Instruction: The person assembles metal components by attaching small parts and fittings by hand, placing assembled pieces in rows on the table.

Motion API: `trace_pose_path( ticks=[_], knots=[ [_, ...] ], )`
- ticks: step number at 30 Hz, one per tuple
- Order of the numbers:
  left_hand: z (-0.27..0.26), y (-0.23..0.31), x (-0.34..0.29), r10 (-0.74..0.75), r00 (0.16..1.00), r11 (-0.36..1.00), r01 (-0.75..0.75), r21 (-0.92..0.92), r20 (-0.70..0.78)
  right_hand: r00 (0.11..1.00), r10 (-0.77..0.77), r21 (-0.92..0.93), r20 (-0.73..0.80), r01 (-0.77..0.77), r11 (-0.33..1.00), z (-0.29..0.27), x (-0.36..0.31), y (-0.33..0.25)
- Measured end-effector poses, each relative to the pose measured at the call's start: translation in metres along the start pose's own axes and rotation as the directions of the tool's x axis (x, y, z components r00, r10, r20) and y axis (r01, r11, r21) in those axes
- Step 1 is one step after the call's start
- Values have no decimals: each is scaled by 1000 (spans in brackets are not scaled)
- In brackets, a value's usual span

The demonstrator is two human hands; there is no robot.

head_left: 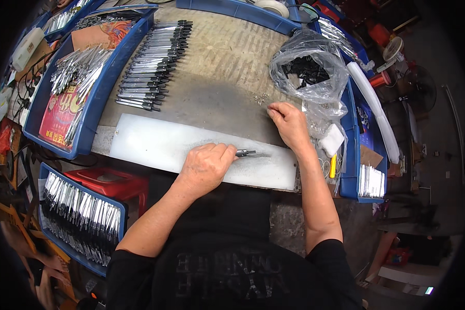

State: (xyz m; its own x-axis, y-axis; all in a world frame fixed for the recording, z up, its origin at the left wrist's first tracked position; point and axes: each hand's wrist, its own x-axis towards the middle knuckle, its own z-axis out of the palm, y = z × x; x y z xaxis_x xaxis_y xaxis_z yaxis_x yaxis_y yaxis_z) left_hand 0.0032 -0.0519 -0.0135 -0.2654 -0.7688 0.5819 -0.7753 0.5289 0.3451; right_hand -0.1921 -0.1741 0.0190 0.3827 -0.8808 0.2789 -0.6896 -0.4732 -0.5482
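Note:
My left hand [207, 168] is closed around a slender rod-like piece, whose dark, stepped tip [246, 153] sticks out to the right over the white board [155, 143]. The rest of that piece is hidden in my fist. My right hand [290, 124] hovers at the right of the worktable with thumb and forefinger pinched together; what they hold, if anything, is too small to make out. Just left of those fingertips lies a scatter of tiny metal parts [260, 98]. A row of slender silver rods with black ends [152, 64] lies side by side at the left.
A clear plastic bag of black parts [307, 70] stands beyond my right hand. Blue trays [102, 98] of silver pieces flank the table. Another blue tray [123, 219] sits lower left beside a red stool [106, 182]. A yellow-handled tool [332, 166] lies near my right forearm.

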Motion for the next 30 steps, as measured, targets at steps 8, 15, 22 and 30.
trace_pose_path(
  ticks=[8,15,22,30],
  knots=[
    [-2,1,-1,-6,1000,1000,6,3,9,997,-75,-89,-11,74,993,10,29,28],
    [-2,0,0,10,1000,1000,-10,-21,-16,1000,-17,-123,-7,16,992,8,38,43],
    [-2,1,2,3,999,999,-5,-51,-40,997,49,-168,64,-38,985,5,47,35],
    [-1,0,1,4,999,999,-6,-49,-45,975,129,-249,183,-81,965,3,65,32]
  ],
)
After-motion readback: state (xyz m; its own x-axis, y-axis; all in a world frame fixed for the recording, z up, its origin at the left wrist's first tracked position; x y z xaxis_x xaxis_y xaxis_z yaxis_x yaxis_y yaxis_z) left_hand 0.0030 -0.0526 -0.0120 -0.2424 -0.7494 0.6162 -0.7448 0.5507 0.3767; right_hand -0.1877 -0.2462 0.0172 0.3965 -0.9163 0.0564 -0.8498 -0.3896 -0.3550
